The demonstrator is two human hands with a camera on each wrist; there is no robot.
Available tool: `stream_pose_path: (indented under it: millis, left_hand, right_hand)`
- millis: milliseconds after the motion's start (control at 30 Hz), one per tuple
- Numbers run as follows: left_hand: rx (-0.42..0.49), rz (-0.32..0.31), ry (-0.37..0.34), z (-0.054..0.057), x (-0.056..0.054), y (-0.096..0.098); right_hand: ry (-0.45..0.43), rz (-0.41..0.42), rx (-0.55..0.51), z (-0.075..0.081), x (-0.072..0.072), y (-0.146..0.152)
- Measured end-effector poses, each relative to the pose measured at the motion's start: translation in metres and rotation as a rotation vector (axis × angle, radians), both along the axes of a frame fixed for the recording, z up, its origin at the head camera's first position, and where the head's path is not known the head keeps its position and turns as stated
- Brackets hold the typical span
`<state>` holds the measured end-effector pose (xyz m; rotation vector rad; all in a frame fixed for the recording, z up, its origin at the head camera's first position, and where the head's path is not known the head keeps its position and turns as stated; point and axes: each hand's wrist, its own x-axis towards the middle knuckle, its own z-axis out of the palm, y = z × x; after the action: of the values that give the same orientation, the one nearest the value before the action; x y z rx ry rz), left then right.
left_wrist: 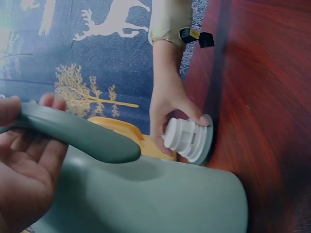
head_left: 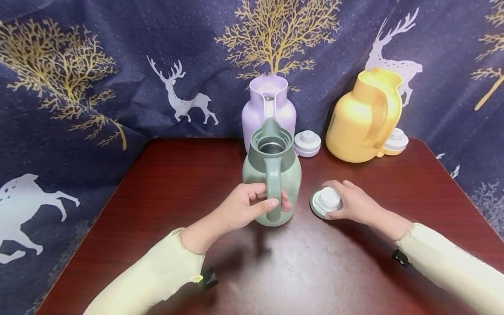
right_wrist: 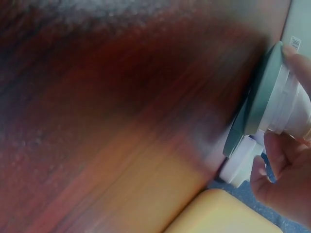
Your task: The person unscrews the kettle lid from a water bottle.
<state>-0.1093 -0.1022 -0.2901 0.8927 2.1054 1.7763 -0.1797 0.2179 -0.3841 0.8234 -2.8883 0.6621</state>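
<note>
A green thermos jug [head_left: 292,183] stands upright on the table, its top uncovered and its spout pointing away. My left hand [head_left: 252,205] grips the jug's handle [head_left: 273,188], with the thumb on the near side. To the right of the jug is its lid [head_left: 330,197], green rim down and white stopper up. My right hand [head_left: 352,203] pinches the lid at its edge between thumb and fingers. In the left wrist view the lid [left_wrist: 187,141] lies flat side against the tabletop; the right wrist view shows the fingertips on its rim [right_wrist: 266,90].
Behind the green jug stands a lilac jug [head_left: 252,113], uncovered, with a white and lilac lid [head_left: 307,143] beside it. A yellow jug [head_left: 350,122] stands at the back right, next to its lid [head_left: 395,142]. A patterned blue cloth [head_left: 177,26] hangs behind the brown table [head_left: 189,175].
</note>
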Motion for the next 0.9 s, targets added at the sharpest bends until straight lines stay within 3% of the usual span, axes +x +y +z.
stream_pose_path:
  millis: [133,267,433,667,900]
  left_hand:
    - [-0.033,0.068,-0.027,0.002,0.004,0.002]
    - [-0.025,0.152,-0.038,-0.005,0.007,0.005]
    - [0.008,0.221,0.043,-0.014,0.011,0.007]
    - [-0.033,0.292,0.153,-0.012,0.012,0.01]
    - [-0.059,0.324,0.159,-0.009,0.014,0.007]
  right_hand:
    - [-0.035,0.016,-0.014,0.0,0.0,0.002]
    - [-0.042,0.036,0.0,0.002,-0.002,0.008]
    - [-0.051,0.108,0.014,0.004,-0.005,0.019]
    - [-0.1,0.153,0.053,0.007,-0.01,0.027]
    - [-0.118,0.155,0.038,0.005,-0.012,0.023]
